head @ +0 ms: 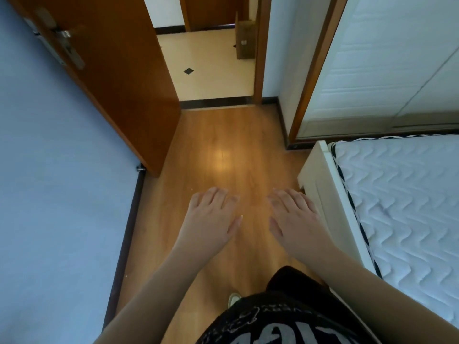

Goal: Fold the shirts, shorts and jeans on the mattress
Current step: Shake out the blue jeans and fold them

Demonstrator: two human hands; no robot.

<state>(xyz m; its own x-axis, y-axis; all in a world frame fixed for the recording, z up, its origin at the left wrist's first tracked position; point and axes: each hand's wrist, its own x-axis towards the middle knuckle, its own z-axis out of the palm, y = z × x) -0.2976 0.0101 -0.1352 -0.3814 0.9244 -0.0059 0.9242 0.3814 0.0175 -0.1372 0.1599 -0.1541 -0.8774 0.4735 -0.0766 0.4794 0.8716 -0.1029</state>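
Observation:
My left hand (212,217) and my right hand (294,217) are stretched out side by side, palms down, above the wooden floor (223,145). Both have straight, spread fingers and hold nothing. The white quilted mattress (407,194) with a dark striped border lies to the right on a white bed frame (323,184). My right hand is just left of the frame's corner. The visible part of the mattress is bare; no shirts, shorts or jeans are in sight.
A brown door (116,78) stands open against the blue wall (49,170) on the left. The doorway leads to a tiled hall with a cardboard box (244,38). A white wardrobe (387,65) stands behind the bed.

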